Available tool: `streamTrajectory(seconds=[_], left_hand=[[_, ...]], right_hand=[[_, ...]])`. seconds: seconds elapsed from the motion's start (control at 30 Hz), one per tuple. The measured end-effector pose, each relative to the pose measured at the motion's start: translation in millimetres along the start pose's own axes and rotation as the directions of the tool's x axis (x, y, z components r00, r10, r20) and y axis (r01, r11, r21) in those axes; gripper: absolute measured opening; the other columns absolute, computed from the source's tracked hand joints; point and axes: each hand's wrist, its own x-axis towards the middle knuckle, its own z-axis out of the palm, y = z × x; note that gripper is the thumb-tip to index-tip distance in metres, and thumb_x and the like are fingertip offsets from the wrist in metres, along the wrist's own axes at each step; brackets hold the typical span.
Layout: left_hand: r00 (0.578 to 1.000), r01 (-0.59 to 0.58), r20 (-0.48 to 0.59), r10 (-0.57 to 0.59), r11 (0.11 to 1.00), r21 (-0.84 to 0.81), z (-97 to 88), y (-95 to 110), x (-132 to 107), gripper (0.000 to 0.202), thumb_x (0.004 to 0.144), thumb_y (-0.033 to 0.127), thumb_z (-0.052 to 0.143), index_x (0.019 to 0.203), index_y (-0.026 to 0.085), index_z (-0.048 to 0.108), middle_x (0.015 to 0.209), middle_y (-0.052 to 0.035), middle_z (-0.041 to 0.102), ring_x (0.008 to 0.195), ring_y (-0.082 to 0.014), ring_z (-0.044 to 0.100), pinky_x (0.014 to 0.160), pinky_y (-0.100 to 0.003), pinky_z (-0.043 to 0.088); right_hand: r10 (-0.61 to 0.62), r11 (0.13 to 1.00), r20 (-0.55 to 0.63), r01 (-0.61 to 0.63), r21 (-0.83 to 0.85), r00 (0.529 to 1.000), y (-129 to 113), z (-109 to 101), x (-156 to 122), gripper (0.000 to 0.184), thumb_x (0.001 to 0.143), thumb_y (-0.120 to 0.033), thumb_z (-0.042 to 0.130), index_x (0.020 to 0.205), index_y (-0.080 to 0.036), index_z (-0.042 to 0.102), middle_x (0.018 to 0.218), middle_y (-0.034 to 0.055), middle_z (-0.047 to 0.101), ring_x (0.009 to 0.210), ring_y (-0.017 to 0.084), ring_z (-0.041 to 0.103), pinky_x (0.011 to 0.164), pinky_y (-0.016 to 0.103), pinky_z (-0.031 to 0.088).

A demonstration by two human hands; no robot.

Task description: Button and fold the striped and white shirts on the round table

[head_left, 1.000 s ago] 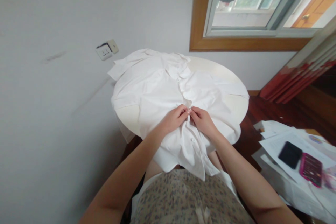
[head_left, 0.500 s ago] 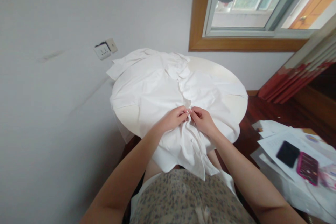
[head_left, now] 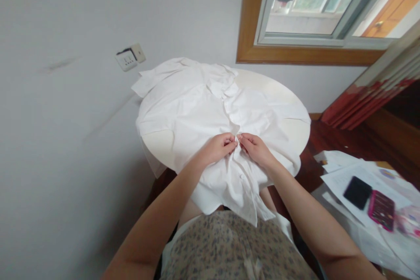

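Note:
A white shirt (head_left: 197, 113) with a buttoned front lies spread over a round white table (head_left: 159, 145), its collar toward the wall and its hem hanging over the near edge. My left hand (head_left: 223, 146) pinches the front placket from the left side. Opposite it, my right hand (head_left: 252, 146) pinches the other edge of the placket, the fingertips of both almost meeting. Whatever small button sits between the fingertips is hidden. Below the hands, a small button (head_left: 241, 176) shows on the loose lower front.
Papers, a black flat object (head_left: 357, 192) and a pink-cased phone (head_left: 381, 210) with a cable lie on a covered surface at the right. A wall socket (head_left: 126, 60), a wood-framed window (head_left: 305, 56) and a red-and-cream curtain (head_left: 348, 109) stand behind the table.
Both hands stay at the same spot on the placket, with the fingers shifting very slightly. The view has tilted a little; the shirt lies as before.

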Motion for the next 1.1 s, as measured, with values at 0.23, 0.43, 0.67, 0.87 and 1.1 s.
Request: streamTrajectory(seconds=[0.23, 0.43, 0.67, 0.87, 1.1], left_hand=[[0.996, -0.003, -0.094, 0.009, 0.998, 0.062, 2.0, 2, -2, 0.024, 0.088, 0.039, 0.046, 0.08, 0.018, 0.054, 0.064, 0.0024, 0.059, 0.058, -0.011, 0.054, 0.056, -0.021, 0.037], [0.972, 0.014, -0.227, 0.063, 0.946, 0.323, -4.8, 41, -39, 0.022, 0.089, 0.036, 0.046, 0.08, 0.019, 0.056, 0.066, 0.0002, 0.059, 0.063, -0.0132, 0.052, 0.059, -0.023, 0.035], [0.992, 0.078, -0.125, -0.035, 0.928, 0.365, 30.5, 61, -98, 0.022, 0.089, 0.034, 0.047, 0.075, 0.021, 0.058, 0.063, 0.0012, 0.058, 0.059, -0.0135, 0.051, 0.056, -0.026, 0.031], [0.98, 0.154, -0.181, -0.082, 0.89, 0.43, 57.9, 49, -109, 0.026, 0.094, 0.04, 0.04, 0.081, 0.023, 0.055, 0.073, -0.0017, 0.061, 0.066, -0.0171, 0.055, 0.059, -0.028, 0.031], [0.965, 0.223, -0.244, -0.093, 0.779, 0.586, 75.2, 51, -105, 0.033, 0.096, 0.043, 0.034, 0.085, 0.023, 0.058, 0.071, -0.0042, 0.062, 0.059, -0.0181, 0.054, 0.056, -0.029, 0.023]], right_hand=[[-0.006, 1.0, -0.114, 0.01, 0.029, 0.994, -2, -2, -2, 0.05, 0.092, -0.06, 0.033, 0.062, -0.02, 0.041, 0.049, -0.0032, 0.039, 0.045, 0.01, 0.035, 0.047, 0.024, 0.03], [-0.11, 0.972, -0.004, 0.106, -0.211, 0.994, -35, -27, -44, 0.039, 0.089, -0.05, 0.047, 0.067, -0.019, 0.051, 0.059, -0.0008, 0.048, 0.056, 0.012, 0.044, 0.055, 0.024, 0.036], [-0.072, 0.885, 0.045, 0.084, -0.458, 0.996, -46, -18, -109, 0.024, 0.085, -0.045, 0.058, 0.083, -0.021, 0.056, 0.072, 0.002, 0.058, 0.064, 0.015, 0.053, 0.059, 0.026, 0.04], [-0.113, 0.808, -0.033, 0.073, -0.585, 0.993, -33, 0, -124, 0.016, 0.087, -0.036, 0.056, 0.094, -0.022, 0.056, 0.081, 0.0046, 0.059, 0.074, 0.018, 0.056, 0.063, 0.028, 0.043], [-0.159, 0.831, 0.015, 0.142, -0.538, 0.987, -26, 0, -124, 0.017, 0.092, -0.025, 0.047, 0.087, -0.02, 0.062, 0.081, 0.0054, 0.061, 0.078, 0.018, 0.057, 0.071, 0.029, 0.044]])
